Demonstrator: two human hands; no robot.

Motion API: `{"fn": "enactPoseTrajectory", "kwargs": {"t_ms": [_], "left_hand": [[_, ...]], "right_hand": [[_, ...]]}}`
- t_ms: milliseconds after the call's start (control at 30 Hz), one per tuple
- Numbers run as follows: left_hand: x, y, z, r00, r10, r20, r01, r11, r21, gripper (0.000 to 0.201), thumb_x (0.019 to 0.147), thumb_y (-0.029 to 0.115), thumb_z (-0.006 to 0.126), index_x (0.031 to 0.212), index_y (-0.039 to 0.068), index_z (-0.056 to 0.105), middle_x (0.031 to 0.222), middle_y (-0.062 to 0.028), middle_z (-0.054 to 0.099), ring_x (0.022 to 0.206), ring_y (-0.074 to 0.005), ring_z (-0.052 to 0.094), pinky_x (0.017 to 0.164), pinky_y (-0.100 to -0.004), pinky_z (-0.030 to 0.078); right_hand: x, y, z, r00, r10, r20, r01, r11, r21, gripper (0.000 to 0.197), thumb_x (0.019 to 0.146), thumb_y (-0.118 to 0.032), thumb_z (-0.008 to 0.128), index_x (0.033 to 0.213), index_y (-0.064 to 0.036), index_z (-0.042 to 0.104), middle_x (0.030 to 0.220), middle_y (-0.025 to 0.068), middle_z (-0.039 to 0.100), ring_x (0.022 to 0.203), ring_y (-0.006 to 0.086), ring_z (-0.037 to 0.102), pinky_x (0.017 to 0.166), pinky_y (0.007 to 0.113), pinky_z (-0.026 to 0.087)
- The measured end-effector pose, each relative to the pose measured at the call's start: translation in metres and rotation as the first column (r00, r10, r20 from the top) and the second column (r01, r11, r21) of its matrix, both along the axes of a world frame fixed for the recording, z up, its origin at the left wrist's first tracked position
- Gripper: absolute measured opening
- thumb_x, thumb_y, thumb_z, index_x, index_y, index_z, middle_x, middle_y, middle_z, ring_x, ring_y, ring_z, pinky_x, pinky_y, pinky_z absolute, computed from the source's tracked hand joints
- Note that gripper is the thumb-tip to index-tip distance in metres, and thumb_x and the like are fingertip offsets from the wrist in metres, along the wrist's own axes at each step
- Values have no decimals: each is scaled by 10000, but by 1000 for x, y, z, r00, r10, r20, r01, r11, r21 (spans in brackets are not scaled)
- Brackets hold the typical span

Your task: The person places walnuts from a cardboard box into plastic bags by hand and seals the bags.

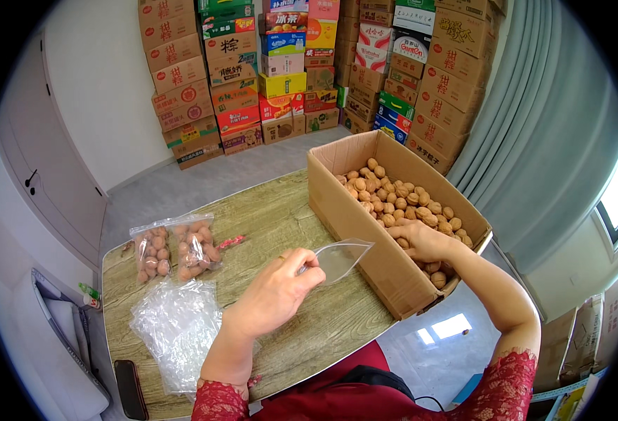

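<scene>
My left hand (279,289) pinches the edge of a clear zip bag (338,262) whose mouth gapes toward the cardboard box (354,235); I see nothing inside the bag. In the box lies a heap of brown walnuts (390,189). Down among them, near the box's close side, my right hand (425,240) has its fingers curled over walnuts, the fingertips partly hidden. Two filled bags of walnuts, one (153,252) beside the other (195,247), lie at the table's left. Nearer me is a loose stack of flat clear bags (179,333).
The wooden-topped table (274,203) carries a dark phone (131,390) at its near left corner and a small red wrapper (232,241). The box overhangs the table's right edge. Stacked cartons (235,91) line the far wall; a grey curtain (533,140) hangs at right.
</scene>
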State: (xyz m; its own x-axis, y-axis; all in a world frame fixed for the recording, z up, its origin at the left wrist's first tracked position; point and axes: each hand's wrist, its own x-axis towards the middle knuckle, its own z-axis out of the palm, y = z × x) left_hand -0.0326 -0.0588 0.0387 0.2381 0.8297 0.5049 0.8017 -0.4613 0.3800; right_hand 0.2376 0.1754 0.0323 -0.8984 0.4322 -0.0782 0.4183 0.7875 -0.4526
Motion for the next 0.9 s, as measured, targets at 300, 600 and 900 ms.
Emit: {"fn": "enactPoseTrajectory", "kwargs": {"t_ms": [300, 600, 900], "left_hand": [[9, 2, -6, 995, -31, 100, 34, 999, -33, 189, 849, -11, 664, 1015, 78, 666, 1200, -164, 547, 1073, -344, 608, 889, -391, 523], [10, -1, -6, 973, -72, 220, 78, 997, -20, 172, 862, -17, 699, 998, 85, 669, 1222, -176, 500, 1086, -352, 577, 913, -392, 511], [8, -1, 0, 909, 25, 416, -17, 1000, -23, 174, 874, -41, 672, 999, 77, 640, 1230, -190, 473, 1120, -360, 556, 950, -417, 505]], "right_hand": [[-2, 5, 25, 892, -294, -343, 282, 956, -83, 379, 792, -78, 732, 1165, -50, 670, 1069, 106, 676, 1030, 219, 627, 952, 333, 488], [-98, -92, 66, 722, 239, -650, -73, 960, 272, 473, 752, 22, 736, 1205, -105, 684, 1241, 144, 549, 1086, 310, 623, 913, 382, 532], [-104, -91, 33, 817, 248, -521, -144, 962, 232, 481, 823, -201, 791, 1264, -130, 612, 1176, 164, 559, 1034, 374, 629, 885, 441, 543]]}}
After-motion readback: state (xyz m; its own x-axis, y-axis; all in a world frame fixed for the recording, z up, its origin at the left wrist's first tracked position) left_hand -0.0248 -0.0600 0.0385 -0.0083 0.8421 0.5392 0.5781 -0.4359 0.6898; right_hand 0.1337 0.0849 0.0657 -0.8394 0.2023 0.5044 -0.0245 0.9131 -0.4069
